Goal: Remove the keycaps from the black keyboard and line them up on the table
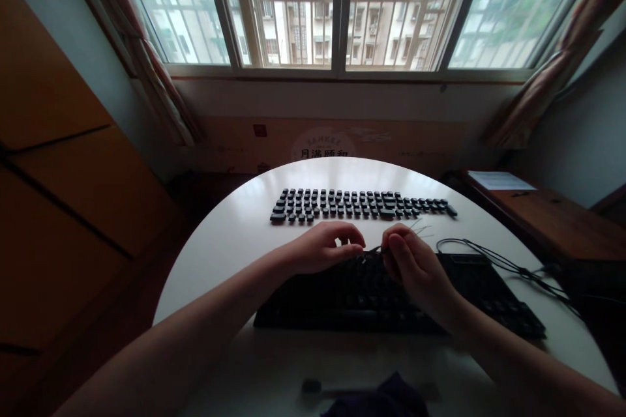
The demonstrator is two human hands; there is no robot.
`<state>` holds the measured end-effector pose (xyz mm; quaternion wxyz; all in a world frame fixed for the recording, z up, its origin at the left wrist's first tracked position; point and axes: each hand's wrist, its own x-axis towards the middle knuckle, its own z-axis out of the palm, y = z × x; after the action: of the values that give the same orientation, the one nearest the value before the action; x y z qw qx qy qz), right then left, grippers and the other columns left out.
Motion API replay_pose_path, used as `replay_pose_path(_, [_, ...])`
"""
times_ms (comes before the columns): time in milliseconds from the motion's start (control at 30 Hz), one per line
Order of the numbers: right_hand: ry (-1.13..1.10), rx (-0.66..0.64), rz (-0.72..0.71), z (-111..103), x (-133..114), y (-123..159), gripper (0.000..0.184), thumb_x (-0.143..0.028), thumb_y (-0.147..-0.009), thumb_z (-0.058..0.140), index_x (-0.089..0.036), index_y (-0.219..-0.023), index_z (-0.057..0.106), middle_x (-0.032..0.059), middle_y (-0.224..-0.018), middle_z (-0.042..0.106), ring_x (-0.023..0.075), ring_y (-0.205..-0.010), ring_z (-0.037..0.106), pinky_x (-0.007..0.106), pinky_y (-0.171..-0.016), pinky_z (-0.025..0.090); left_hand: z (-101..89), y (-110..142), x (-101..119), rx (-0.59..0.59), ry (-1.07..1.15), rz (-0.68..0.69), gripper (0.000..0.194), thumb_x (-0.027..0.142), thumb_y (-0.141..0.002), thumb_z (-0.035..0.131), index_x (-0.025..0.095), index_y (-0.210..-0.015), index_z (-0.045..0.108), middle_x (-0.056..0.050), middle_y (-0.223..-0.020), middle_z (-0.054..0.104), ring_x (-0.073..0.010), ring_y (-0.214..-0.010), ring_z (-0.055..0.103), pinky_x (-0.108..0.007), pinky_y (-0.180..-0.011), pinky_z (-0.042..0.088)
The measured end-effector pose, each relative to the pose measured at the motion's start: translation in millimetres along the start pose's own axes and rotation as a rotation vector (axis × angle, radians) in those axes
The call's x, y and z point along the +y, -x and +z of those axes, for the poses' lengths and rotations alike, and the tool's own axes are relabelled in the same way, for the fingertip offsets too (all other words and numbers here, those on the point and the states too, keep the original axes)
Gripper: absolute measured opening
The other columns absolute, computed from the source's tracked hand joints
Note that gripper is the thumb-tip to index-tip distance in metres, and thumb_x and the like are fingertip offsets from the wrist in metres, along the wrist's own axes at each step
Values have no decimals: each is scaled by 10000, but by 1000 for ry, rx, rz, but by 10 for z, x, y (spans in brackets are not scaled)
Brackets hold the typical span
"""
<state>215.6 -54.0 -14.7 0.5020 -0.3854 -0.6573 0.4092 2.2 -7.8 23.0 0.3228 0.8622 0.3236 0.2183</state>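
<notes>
Where it shows, the keyboard [352, 296] (long) looks black.

the one view looks from the head, forward and down over the bench [220, 228], toward the window [337, 13] beyond.

Right hand [413, 264]: pinched shut on something small, thin wires [421, 230] poking out past the fingers
Left hand [337, 249]: curled right by it, thumb and fingers nearly meeting, can't really tell if it's gripping
Keyboard [362, 320]: big black one, lying under both hands
Keycaps [387, 213]: black, laid out in neat rows just beyond the keyboard
Cable [525, 273]: dark, bundled, off to the right
Worktop [210, 267]: white, rounded
Cloth [386, 402]: dark purple, near edge, kinda blurry
</notes>
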Motion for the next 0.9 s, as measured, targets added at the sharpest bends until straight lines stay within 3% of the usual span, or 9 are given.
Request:
replay_pose_path(133, [191, -50, -116, -72, -31, -23, 309, -465, -1002, 436, -197, -879, 528, -51, -573, 458, 100, -470, 408, 219, -453, 322, 32, 20, 79, 10, 50, 25, 169, 280, -833, 680, 172, -964, 680, -27, -904, 688, -136, -782, 621, -225, -703, 492])
replay_pose_path(300, [358, -109, -255, -55, -141, -27, 239, -364, -1007, 432, -194, -878, 539, -33, -634, 511, 111, -526, 450, 235, -522, 341, 89, 14, 59, 17, 11, 10, 103, 237, -815, 686, 161, -885, 682, 1, -793, 678, -118, -713, 598, -220, -695, 476])
replay_pose_path(600, [453, -173, -257, -65, -142, -29, 218, -346, -1004, 441, -198, -869, 528, -50, -593, 492, 116, -507, 459, 240, -548, 352, -59, 41, -44, -32, -89, -31, 124, 254, -804, 695, 180, -886, 638, 14, -807, 632, -116, -709, 553, -209, -635, 442])
replay_pose_path(667, [457, -128, -272, -91, -151, -47, 226, -341, -1005, 433, -198, -851, 517, -56, -579, 470, 112, -495, 441, 237, -536, 341, -147, 45, -126, 19, -125, -47, 114, 253, -806, 682, 187, -885, 634, 6, -844, 649, -124, -718, 562, -220, -644, 450])
replay_pose_path(833, [446, -37, -293, -130, -137, -90, 254, -346, -1006, 421, -194, -820, 504, -66, -561, 422, 101, -470, 397, 230, -500, 308, -338, 54, -420, 321, -422, -160, 53, 215, -823, 647, 203, -874, 653, -11, -836, 673, -172, -750, 600, -280, -705, 469])
replay_pose_path(900, [435, -51, -283, -121, -116, -90, 259, -356, -1006, 426, -194, -823, 509, -67, -556, 420, 101, -469, 394, 229, -501, 307, -344, 53, -510, 343, -546, -174, 38, 196, -824, 653, 206, -857, 669, -21, -842, 688, -199, -805, 613, -303, -749, 468])
